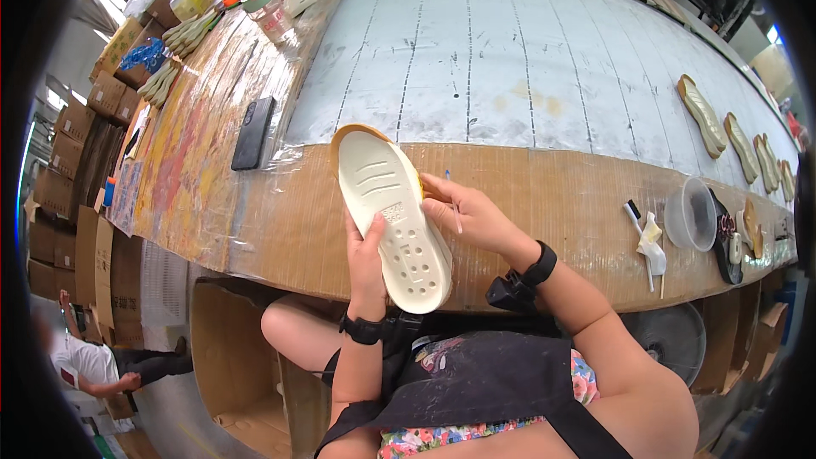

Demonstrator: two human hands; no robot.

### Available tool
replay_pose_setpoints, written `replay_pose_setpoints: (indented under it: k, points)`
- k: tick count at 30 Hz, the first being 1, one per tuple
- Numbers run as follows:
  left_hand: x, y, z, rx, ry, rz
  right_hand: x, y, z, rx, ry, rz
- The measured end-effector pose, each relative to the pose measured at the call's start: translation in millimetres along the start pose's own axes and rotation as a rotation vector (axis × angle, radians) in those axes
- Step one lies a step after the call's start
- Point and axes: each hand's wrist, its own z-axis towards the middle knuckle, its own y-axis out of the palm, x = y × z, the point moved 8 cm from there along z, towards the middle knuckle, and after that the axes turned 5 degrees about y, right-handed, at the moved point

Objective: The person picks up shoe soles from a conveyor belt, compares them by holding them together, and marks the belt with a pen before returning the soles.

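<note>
Over the table's near edge I hold a cream shoe sole (374,177) on a slant, its inner face turned up. Curved grooves cross its upper part, round holes dot its lower part, and a tan-yellow rim runs around the top end. My left hand (365,259) grips the sole's left side, thumb lying on the inner face and fingers hidden beneath. Along the opposite edge, my right hand (467,212) touches the yellow rim with its fingertips. A thin pale stick (459,221) with a bluish tip is pinched in that hand; its working end is not clear.
Cardboard (527,178) covers the table's near strip, with a lined white surface (476,51) beyond. A phone (253,134) lies left. At right are a clear plastic tub (690,214), a black-bristled brush (633,211) and several soles (702,117). An open carton (238,357) stands below.
</note>
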Motion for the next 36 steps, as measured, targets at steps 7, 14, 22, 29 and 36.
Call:
replay_pose_setpoints:
  k: [7, 14, 22, 29, 36]
  points:
    - [-22, -46, 2, 0.114, -0.097, -0.151, 56, -7, 1, 0.139, 0.096, -0.003]
    - [111, -118, -68, 0.556, 0.104, -0.072, 52, -12, -7, 0.146, 0.159, 0.116]
    - [173, -311, -158, 1.003, 0.564, -0.363, 53, -26, -7, 0.171, 0.180, 0.089]
    - [137, -204, -52, 0.553, 0.466, -0.106, 58, -28, -6, 0.168, 0.180, 0.101]
    - [36, -1, 73, 0.044, 0.205, 0.206, 67, -33, -11, 0.171, 0.184, 0.168]
